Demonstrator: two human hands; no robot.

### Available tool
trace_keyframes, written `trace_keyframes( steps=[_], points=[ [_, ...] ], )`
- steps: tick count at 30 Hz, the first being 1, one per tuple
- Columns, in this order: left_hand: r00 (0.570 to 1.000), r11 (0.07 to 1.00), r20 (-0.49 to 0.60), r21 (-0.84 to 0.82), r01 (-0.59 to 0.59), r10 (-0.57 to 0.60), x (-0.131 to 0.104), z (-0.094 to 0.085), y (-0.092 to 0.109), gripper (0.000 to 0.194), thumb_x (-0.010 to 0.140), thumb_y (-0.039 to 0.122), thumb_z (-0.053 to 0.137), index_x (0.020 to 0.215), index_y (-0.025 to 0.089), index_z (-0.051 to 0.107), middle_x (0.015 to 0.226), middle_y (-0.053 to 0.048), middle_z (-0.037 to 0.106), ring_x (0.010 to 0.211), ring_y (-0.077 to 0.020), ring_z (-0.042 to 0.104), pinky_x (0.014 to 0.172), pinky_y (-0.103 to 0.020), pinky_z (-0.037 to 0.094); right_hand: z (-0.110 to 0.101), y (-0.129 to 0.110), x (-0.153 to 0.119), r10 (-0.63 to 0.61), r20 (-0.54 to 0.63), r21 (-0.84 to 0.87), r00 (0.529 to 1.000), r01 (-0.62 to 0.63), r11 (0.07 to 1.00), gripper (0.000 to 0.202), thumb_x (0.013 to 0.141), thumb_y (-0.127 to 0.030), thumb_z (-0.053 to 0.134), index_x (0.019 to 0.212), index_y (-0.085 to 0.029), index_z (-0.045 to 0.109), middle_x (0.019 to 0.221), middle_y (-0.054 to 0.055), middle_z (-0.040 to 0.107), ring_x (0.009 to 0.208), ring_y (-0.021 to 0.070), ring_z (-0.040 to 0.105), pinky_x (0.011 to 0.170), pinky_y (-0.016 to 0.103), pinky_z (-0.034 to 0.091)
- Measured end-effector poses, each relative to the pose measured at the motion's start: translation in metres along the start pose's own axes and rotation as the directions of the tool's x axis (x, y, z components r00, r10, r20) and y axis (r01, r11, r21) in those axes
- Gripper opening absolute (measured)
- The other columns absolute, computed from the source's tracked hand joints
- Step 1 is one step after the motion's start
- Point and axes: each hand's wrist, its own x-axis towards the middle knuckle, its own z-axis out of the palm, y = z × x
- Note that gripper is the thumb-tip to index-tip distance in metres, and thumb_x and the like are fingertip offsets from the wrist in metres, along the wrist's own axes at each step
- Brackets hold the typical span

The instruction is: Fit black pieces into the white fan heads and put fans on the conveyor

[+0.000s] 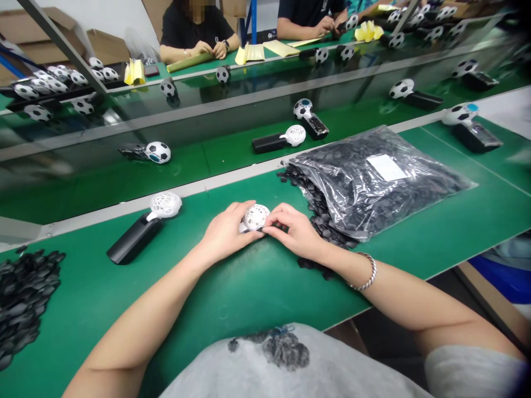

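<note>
My left hand (226, 231) is wrapped round a white openwork ball (256, 215) patterned like a football, just above the green table. From the other side my right hand (295, 231) reaches in, thumb and fingertips pinched at the ball's right edge. Whatever small piece those fingertips hold is hidden. Loose black flat pieces (321, 207) spill from a clear plastic bag (373, 179) beyond my right hand. To the left of my hands, a similar white ball (165, 205) on a black handle (135, 237) lies on the table.
A heap of black pieces (25, 298) covers the table's left end. Behind a metal rail (215, 179) runs a green conveyor belt (207, 157) carrying football-topped black units (269, 142). Two co-workers sit across, beside yellow sheets (251, 53) and more balls.
</note>
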Motion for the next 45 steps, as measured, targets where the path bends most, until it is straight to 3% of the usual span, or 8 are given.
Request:
trace_keyframes(
  steps=[5,13,20,24,28,32,39,45],
  points=[
    [1.0,1.0,-0.027,-0.013,-0.004,0.003,0.001,0.002,-0.003,0.063,0.072,0.046,0.061,0.127,0.023,0.042,0.121,-0.006,0.053,0.103,-0.0255,0.055,0.083,-0.036,0.046,0.002,0.004,0.001,0.036,-0.002,0.029,0.999,-0.036,0.999,0.006,0.081,-0.024,0.058,0.08,-0.019,0.056,0.082,0.003,0.049,0.072,0.0142,0.052,0.068,0.029,0.047],
    [0.997,0.994,-0.073,-0.105,0.002,-0.01,0.003,0.006,-0.001,0.053,0.067,0.045,0.065,0.115,0.025,0.05,0.107,-0.003,0.057,0.089,-0.0214,0.058,0.071,-0.031,0.048,0.007,0.0,0.006,0.196,0.022,0.155,0.98,-0.197,0.968,0.041,0.072,-0.026,0.066,0.107,-0.021,0.046,0.11,0.007,0.053,0.102,0.0203,0.053,0.077,0.034,0.051],
    [0.999,1.0,-0.036,-0.017,0.013,-0.014,0.001,0.004,0.0,0.057,0.068,0.041,0.065,0.12,0.028,0.045,0.111,-0.003,0.056,0.092,-0.023,0.058,0.073,-0.032,0.047,-0.028,0.015,0.022,0.161,0.076,-0.097,0.984,-0.153,0.983,0.023,0.078,-0.029,0.061,0.097,-0.018,0.057,0.099,0.006,0.06,0.088,0.0185,0.058,0.072,0.031,0.049],
    [1.0,0.999,-0.003,0.049,0.011,-0.011,0.001,-0.001,-0.002,0.058,0.069,0.031,0.061,0.124,0.028,0.042,0.118,-0.003,0.054,0.098,-0.0244,0.057,0.077,-0.034,0.046,-0.057,0.033,0.052,0.208,0.02,-0.596,0.978,-0.155,0.788,0.02,0.087,-0.017,0.045,0.092,-0.014,0.064,0.096,0.011,0.063,0.089,0.0234,0.057,0.079,0.035,0.044],
    [1.0,0.999,0.004,0.045,-0.003,0.003,0.002,-0.002,-0.004,0.058,0.068,0.028,0.059,0.124,0.027,0.042,0.117,-0.003,0.054,0.1,-0.024,0.055,0.078,-0.034,0.045,-0.056,0.046,0.093,0.139,0.213,-0.794,0.967,0.088,0.601,0.032,0.087,-0.006,0.038,0.111,-0.014,0.059,0.112,0.012,0.059,0.104,0.0245,0.05,0.083,0.033,0.04],
    [1.0,1.0,0.001,0.027,-0.005,0.005,0.001,-0.002,-0.006,0.058,0.068,0.026,0.058,0.124,0.026,0.042,0.117,-0.004,0.053,0.102,-0.024,0.054,0.079,-0.033,0.046,-0.043,0.051,0.099,0.245,0.268,-0.874,0.932,0.128,0.468,0.029,0.086,-0.006,0.039,0.108,-0.006,0.059,0.106,0.017,0.061,0.098,0.026,0.053,0.081,0.035,0.038],
    [1.0,1.0,0.01,-0.022,0.004,-0.004,0.001,-0.004,-0.008,0.059,0.067,0.025,0.059,0.123,0.026,0.042,0.114,-0.002,0.054,0.094,-0.0215,0.056,0.079,-0.033,0.046,-0.049,0.033,0.039,0.185,0.368,-0.834,0.911,0.236,0.498,0.027,0.087,-0.009,0.04,0.106,-0.011,0.059,0.106,0.012,0.061,0.09,0.0217,0.054,0.075,0.03,0.037],
    [1.0,1.0,0.0,-0.012,-0.001,0.001,0.002,-0.002,-0.009,0.059,0.068,0.025,0.058,0.124,0.027,0.041,0.116,-0.003,0.052,0.093,-0.0216,0.056,0.077,-0.033,0.047,-0.057,0.046,0.102,0.212,0.182,-0.931,0.96,0.098,0.352,0.029,0.092,-0.017,0.035,0.111,-0.01,0.056,0.11,0.016,0.06,0.1,0.0275,0.05,0.08,0.037,0.031]
  ],
)
